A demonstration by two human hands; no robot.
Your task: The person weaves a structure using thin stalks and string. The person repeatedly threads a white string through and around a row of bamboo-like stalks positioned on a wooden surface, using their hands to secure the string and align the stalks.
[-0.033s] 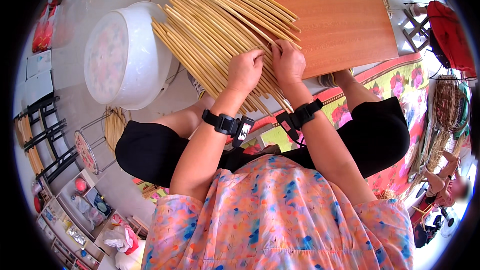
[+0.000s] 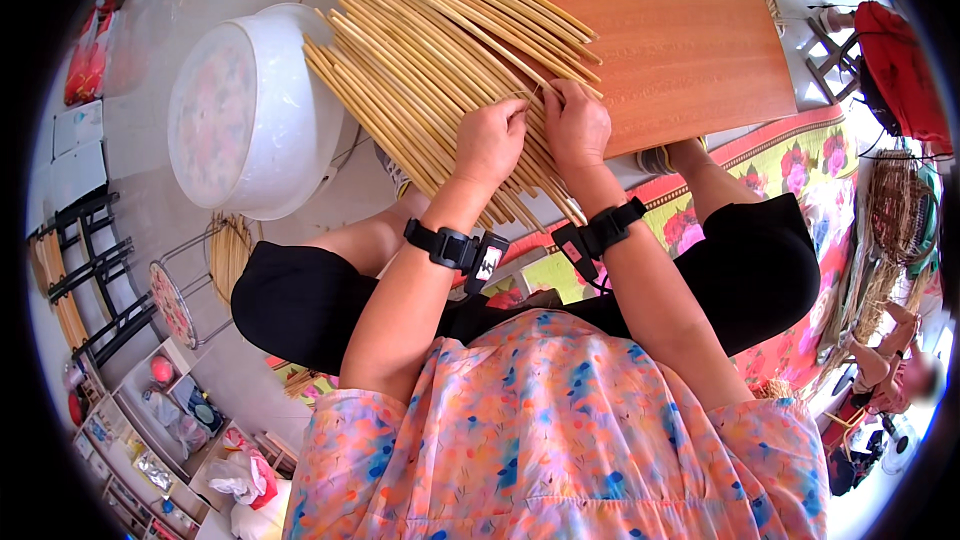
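Note:
Long yellow straw-like stalks (image 2: 410,70) lie side by side in a slanting row, partly on the brown wooden table (image 2: 690,40) and reaching over its near edge toward my lap. My left hand (image 2: 492,140) rests over the row, thumb and finger pinched on a thin pale strand (image 2: 522,95). Close beside it on the right, my right hand (image 2: 578,125) is also closed in a pinch near the stalks' right edge. Its fingertips hide what they hold. A few stalks (image 2: 520,15) lie slightly apart at the upper right of the row.
A large white plastic tub (image 2: 290,110) stands left of the table. A round stool (image 2: 175,305) and a shelf of small goods (image 2: 150,420) are farther left. Flowered cloth (image 2: 780,165) covers the floor at right. Another person (image 2: 885,370) sits at the far right.

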